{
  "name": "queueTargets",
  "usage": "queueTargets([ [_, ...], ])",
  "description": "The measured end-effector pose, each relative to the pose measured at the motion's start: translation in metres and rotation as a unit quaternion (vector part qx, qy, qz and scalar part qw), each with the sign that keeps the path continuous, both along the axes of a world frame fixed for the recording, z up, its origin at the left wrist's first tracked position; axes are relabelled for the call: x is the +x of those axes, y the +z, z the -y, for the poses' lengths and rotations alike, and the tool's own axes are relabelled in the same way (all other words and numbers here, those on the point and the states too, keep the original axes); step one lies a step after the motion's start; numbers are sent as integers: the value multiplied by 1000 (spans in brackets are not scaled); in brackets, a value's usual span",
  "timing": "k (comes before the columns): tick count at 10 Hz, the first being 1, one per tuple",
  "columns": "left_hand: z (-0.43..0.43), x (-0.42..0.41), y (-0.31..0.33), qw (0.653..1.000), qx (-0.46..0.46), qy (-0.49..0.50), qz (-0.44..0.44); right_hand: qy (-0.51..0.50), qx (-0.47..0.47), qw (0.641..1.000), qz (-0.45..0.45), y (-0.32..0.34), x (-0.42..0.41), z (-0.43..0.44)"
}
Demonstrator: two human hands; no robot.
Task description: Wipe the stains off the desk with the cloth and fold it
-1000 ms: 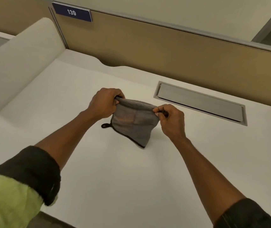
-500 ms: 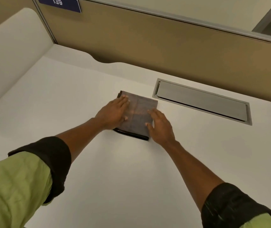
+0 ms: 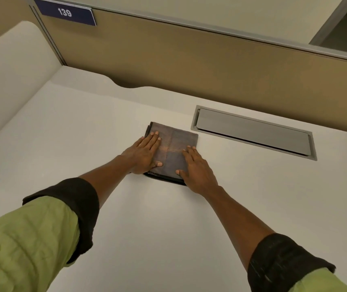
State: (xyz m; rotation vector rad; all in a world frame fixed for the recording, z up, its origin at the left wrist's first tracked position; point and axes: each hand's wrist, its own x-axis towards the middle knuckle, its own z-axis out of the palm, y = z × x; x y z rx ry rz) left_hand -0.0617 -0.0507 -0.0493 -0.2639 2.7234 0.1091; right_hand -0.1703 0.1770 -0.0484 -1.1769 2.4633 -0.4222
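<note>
Folded cloth (image 3: 173,148) still flat under both hands, unmoved.

The desk (image 3: 84,127) is a plain white surface with a scalloped notch cut into its far edge, left of centre. A grey rectangular cable hatch (image 3: 252,132) is set flush into the desk near the far right corner, running along the far edge. A grey cloth (image 3: 174,144), folded into a flat square with dark trim along its near edge, lies on the desk just beside the hatch's left end, near the desk's middle. Both hands rest flat on the cloth's near corners, the left hand (image 3: 143,153) and right hand (image 3: 198,169) partly touching the desk.
</note>
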Motion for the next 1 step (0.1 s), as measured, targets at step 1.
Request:
queueTargets([
  [1,-11,-2,7,999,-30,-2,-16,-71,-72,995,-19,4,4,-32],
])
